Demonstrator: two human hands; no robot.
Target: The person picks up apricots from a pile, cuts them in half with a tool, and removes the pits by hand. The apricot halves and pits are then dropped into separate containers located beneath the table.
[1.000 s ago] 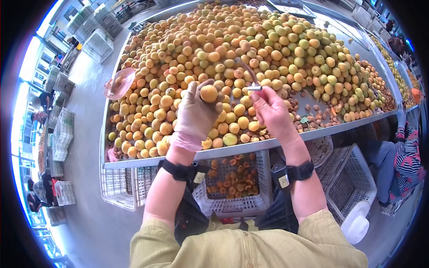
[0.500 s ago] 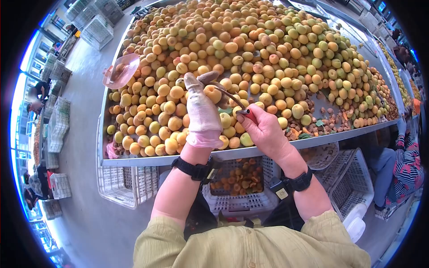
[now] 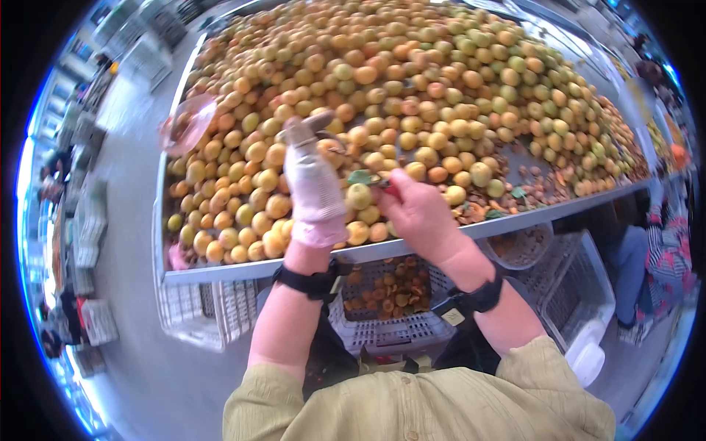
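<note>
The metal table (image 3: 220,273) is the largest thing, and the heap of fruit (image 3: 412,66) spreads over most of it, yellow and orange with greener ones towards the right. Below the near rim, between the knees, sits a crate (image 3: 390,336) with cut fruit in it. A pink bowl (image 3: 193,125) is at the table's left edge, and pits and scraps (image 3: 529,176) lie right of the hands.

The 2 hands work close together above the near fruit. The gloved left hand (image 3: 312,180) points away from the body, fingers partly extended; blur hides whether they pinch anything. The bare right hand (image 3: 423,213) is curled, thumb and fingers pinching a red-handled tool (image 3: 392,189). Just beside the left fingers is 1 fruit (image 3: 334,153), too blurred to show its contact with tool or glove. A green leaf (image 3: 360,176) lies between the hands.

The step in hand looks like tool work on 1 fruit. The next move seems to call for a firm left pinch, fingertips clear of the tool, and a controlled right wrist.
</note>
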